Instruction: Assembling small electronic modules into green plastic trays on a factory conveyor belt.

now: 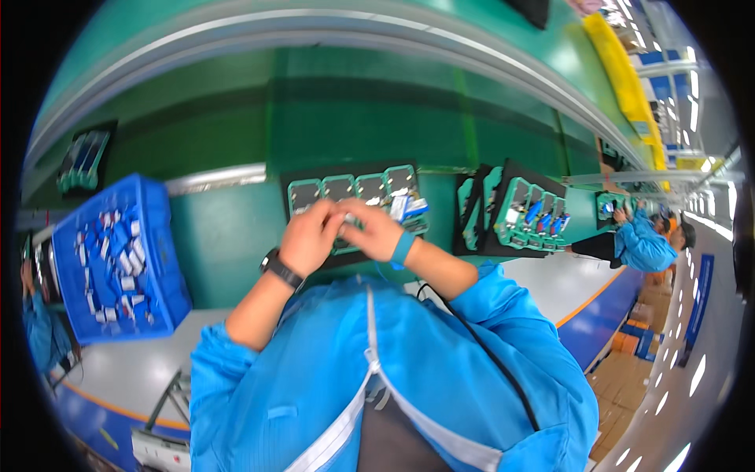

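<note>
A panel of green circuit boards (338,187) with dark rectangular areas lies on a black mat (292,175) straight in front of me. Above its near side my left hand (308,242) and my right hand (376,230) meet, with fingers bent and fingertips pressed together. A small pale bit shows between them, too little of it to name. Blue-and-white wrapped parts (410,208) rest on the right end of the panel, just beyond my right hand. A dark watch is on my left wrist and a blue band on my right; both hands hide the panel's middle.
On the left stands a blue bin (163,256) with many blue-and-white wrapped parts. Stacked black trays (503,245) with green boards lie to the right. Another board (82,161) sits at the far left. Grey rails run along the back; co-workers sit at both sides.
</note>
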Motion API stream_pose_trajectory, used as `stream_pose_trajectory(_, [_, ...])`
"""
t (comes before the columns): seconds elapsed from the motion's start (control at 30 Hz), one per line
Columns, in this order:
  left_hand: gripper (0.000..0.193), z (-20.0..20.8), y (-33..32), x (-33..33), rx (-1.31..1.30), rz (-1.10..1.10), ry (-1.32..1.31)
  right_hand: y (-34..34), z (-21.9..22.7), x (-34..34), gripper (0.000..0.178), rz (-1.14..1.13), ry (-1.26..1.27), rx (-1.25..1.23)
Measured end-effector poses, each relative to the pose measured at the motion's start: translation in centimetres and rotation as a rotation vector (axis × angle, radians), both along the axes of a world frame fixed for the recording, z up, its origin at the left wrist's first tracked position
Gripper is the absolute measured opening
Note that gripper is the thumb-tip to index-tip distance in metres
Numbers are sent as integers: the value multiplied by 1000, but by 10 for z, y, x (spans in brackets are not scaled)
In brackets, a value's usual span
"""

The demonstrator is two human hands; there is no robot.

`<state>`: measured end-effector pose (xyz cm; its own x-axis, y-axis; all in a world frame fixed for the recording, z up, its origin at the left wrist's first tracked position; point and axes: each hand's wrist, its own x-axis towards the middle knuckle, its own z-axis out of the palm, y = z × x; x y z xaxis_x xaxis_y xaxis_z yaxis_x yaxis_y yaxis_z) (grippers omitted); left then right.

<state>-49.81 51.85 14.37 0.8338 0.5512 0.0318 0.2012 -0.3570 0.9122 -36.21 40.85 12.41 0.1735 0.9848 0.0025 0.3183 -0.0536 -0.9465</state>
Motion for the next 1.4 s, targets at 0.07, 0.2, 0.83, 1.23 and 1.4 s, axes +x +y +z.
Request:
stream_pose_trajectory(0.07, [13,-20,-2,2,-251,62,61,-2,-14,-7,17,-132,161,-104])
stream_pose_trajectory(0.2, [16,-45,1,-10,-213,105,171,-4,-39,-19,18,-221,234,-334])
stream_pose_trajectory(0.83, [39,-169,232,-431,162,624,1011,52,-88,25,23,34,-854,-950])
stream_pose_trajectory(1.23, [39,-149,226,-395,139,507,1098,74,-88,22,29,60,-982,-1159])
stream_pose_trajectory(1.4, [39,-157,230,-400,186,507,1153,78,-84,35,40,108,-945,-1170])
